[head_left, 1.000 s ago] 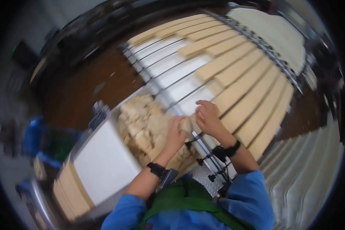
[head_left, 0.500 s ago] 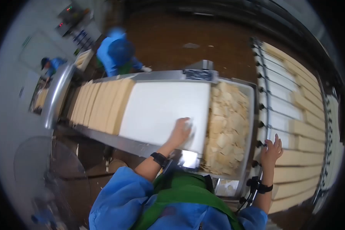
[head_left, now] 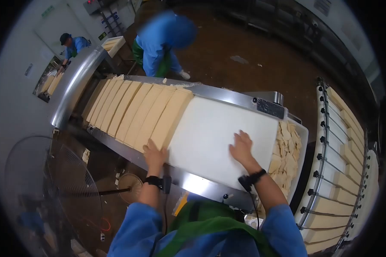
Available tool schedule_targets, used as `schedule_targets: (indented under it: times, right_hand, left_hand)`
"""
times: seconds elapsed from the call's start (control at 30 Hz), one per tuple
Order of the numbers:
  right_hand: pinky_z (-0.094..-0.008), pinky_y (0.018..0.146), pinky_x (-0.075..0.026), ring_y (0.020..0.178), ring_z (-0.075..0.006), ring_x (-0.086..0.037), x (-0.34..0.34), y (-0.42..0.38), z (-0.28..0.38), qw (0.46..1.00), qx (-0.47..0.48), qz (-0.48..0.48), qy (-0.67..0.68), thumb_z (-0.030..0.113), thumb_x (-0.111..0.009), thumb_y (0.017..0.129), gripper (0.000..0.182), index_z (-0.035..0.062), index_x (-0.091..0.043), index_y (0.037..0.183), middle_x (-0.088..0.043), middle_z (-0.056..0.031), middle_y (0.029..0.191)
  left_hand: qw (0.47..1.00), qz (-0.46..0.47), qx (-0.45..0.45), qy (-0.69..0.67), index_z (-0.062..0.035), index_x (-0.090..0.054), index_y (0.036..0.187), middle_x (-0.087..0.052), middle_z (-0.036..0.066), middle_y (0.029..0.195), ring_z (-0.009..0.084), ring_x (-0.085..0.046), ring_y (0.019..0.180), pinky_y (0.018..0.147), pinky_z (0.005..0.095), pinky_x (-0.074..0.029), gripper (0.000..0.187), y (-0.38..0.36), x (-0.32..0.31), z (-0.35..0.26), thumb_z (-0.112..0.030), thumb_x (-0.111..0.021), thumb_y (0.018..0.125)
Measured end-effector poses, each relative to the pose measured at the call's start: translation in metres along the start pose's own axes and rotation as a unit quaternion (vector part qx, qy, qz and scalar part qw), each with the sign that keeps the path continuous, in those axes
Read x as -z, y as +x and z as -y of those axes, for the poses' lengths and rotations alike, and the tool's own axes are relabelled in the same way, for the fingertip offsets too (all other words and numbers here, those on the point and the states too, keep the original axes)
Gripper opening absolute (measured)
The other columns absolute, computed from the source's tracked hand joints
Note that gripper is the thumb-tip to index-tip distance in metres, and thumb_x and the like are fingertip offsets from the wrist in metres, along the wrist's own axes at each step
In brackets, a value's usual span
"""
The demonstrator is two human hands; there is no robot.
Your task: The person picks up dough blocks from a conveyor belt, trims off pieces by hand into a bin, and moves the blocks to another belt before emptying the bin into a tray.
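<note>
My left hand (head_left: 155,155) is open, its fingertips right at the near end of the last pale yellow strip (head_left: 169,124) in a row lying across the conveyor. My right hand (head_left: 242,150) hovers low over the white belt (head_left: 218,124), fingers apart and nothing in them. Both wrists carry black bands. To the right of the belt, a tray (head_left: 303,145) holds a heap of thin broken pale pieces (head_left: 286,156).
A second conveyor (head_left: 330,167) with more pale strips runs along the right. Across the belt a person in blue (head_left: 158,40) bends forward; another person (head_left: 75,45) works beyond a curved metal cover (head_left: 79,81). A fan (head_left: 79,184) stands at lower left.
My left hand has gone from over the white belt to the end of the strips. My right hand has left the right-hand conveyor's edge and come over the belt. The view has turned.
</note>
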State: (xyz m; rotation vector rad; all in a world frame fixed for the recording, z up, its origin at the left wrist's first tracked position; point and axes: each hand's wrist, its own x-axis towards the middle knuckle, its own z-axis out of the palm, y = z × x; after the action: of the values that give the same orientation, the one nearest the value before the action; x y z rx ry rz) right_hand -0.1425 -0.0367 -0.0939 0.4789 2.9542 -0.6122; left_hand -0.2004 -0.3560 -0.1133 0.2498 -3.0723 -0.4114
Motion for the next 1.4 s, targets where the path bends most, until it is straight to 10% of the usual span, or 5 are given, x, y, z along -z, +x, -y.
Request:
schedule_targets:
  times: [0.37, 0.67, 0.87, 1.1, 1.4]
  right_hand:
    - [-0.0443, 0.104, -0.027, 0.133, -0.0348, -0.025, -0.047, 0.169, 0.178, 0.997, -0.035, -0.059, 0.047, 0.052, -0.049, 0.085, 0.068, 0.0183, -0.031, 0.141, -0.015, -0.0185, 0.149]
    - [-0.0412, 0.094, -0.041, 0.118, -0.0335, -0.043, -0.019, 0.162, 0.206, 0.996, -0.075, -0.025, 0.041, 0.046, -0.058, 0.078, 0.068, 0.0072, -0.039, 0.130, -0.029, -0.0186, 0.136]
    - [-0.0465, 0.094, -0.039, 0.111, -0.0385, -0.044, 0.022, 0.112, 0.119, 0.969, -0.189, -0.105, 0.121, 0.032, -0.066, 0.067, 0.075, -0.0002, -0.036, 0.128, -0.039, -0.0199, 0.122]
    - [-0.0423, 0.090, -0.043, 0.114, -0.0435, -0.045, 0.093, 0.013, -0.028, 0.907, -0.389, -0.134, 0.091, 0.035, -0.072, 0.064, 0.080, -0.0048, -0.034, 0.123, -0.008, -0.0323, 0.143]
    - [-0.0476, 0.087, -0.045, 0.106, -0.0458, -0.049, 0.139, -0.149, -0.185, 0.742, -0.453, -0.434, 0.235, 0.033, -0.067, 0.071, 0.077, -0.0030, -0.026, 0.126, -0.029, -0.0286, 0.129]
  left_hand:
    - [0.997, 0.017, -0.065, 0.044, -0.0016, -0.031, 0.135, -0.044, 0.024, 0.115, 0.0377, -0.053, 0.087, 0.074, 0.0429, -0.046, 0.085, -0.005, 0.011, -0.006, -0.045, -0.068, 0.073]
    - [0.996, 0.030, -0.089, -0.003, -0.0001, -0.030, 0.134, -0.042, 0.027, 0.115, 0.0407, -0.048, 0.094, 0.083, 0.0451, -0.042, 0.082, -0.009, 0.016, -0.009, -0.037, -0.070, 0.072]
    - [0.960, 0.126, -0.198, -0.152, 0.0009, -0.032, 0.130, -0.036, 0.029, 0.115, 0.0448, -0.045, 0.099, 0.086, 0.0475, -0.041, 0.078, -0.034, 0.024, -0.030, -0.025, -0.073, 0.069]
    - [0.870, 0.358, -0.300, -0.160, 0.0023, -0.020, 0.127, -0.033, 0.029, 0.115, 0.0468, -0.044, 0.103, 0.084, 0.0491, -0.044, 0.082, -0.101, 0.029, -0.119, -0.025, -0.072, 0.070]
    - [0.823, 0.236, -0.434, -0.280, 0.0020, -0.030, 0.128, -0.031, 0.029, 0.120, 0.0444, -0.037, 0.111, 0.093, 0.0429, -0.040, 0.072, -0.195, 0.027, -0.251, -0.005, -0.068, 0.066]
